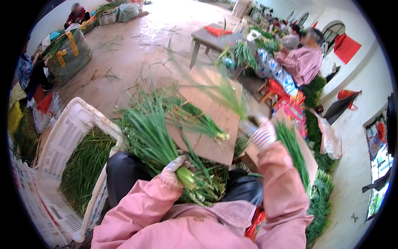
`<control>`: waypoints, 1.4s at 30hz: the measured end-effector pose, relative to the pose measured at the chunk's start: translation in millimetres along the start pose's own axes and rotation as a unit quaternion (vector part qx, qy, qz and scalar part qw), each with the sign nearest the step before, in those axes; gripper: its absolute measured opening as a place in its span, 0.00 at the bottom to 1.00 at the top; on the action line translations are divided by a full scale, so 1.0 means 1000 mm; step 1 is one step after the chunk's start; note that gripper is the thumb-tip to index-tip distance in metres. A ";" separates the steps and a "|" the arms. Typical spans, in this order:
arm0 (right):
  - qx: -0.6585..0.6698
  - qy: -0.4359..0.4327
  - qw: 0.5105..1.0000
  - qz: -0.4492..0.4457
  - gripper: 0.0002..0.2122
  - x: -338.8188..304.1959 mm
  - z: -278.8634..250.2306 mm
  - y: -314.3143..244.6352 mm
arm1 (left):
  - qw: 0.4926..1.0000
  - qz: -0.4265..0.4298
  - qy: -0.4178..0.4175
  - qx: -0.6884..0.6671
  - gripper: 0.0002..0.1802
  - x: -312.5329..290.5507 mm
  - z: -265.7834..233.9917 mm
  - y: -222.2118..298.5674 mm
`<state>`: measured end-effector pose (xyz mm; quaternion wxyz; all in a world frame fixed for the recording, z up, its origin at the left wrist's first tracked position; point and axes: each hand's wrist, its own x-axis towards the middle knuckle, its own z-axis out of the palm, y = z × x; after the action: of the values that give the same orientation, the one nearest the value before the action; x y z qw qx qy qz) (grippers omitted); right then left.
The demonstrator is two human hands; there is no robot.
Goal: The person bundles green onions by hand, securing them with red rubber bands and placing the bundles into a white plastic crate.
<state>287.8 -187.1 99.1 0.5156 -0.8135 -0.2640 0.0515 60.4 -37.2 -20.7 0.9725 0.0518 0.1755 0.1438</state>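
Observation:
My left hand (179, 167), in a pale glove, is closed round a thick bunch of spring onions (154, 139) near its white-green base. The leaves fan out up and to the left, over my lap. Out to the right, my right hand (262, 131), in a striped glove, is closed on a few spring onion stalks (232, 99), which are smeared by motion. Between the hands, a smaller bunch of spring onions (199, 119) lies on a brown board (222, 149). Loose stalks (209, 182) are heaped on my lap below the left hand.
A white plastic crate (76, 110) with greens inside stands at my left knee. More spring onions (292, 145) lie on my right, with piles of greens along the wall. Ahead right, people sit by a table (215, 38); a stuffed sack (70, 56) stands far left. Leaf scraps litter the floor (132, 45).

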 end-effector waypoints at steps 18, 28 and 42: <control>0.261 -0.272 0.869 0.321 0.13 -0.164 0.100 0.070 | 0.952 -0.181 0.092 0.231 0.16 0.000 -0.060 -0.024; 0.008 -0.289 0.925 0.246 0.15 -0.146 0.118 0.076 | 0.945 0.062 0.096 0.307 0.18 0.013 -0.047 -0.010; 0.149 -0.247 0.934 0.211 0.12 -0.156 0.111 0.054 | 0.971 -0.011 0.091 0.219 0.20 0.022 -0.048 -0.009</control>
<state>135.1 -190.7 -28.5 0.5271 -0.7257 -0.1948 0.3970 65.4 -36.6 -74.5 0.9189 0.2485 0.2913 0.0950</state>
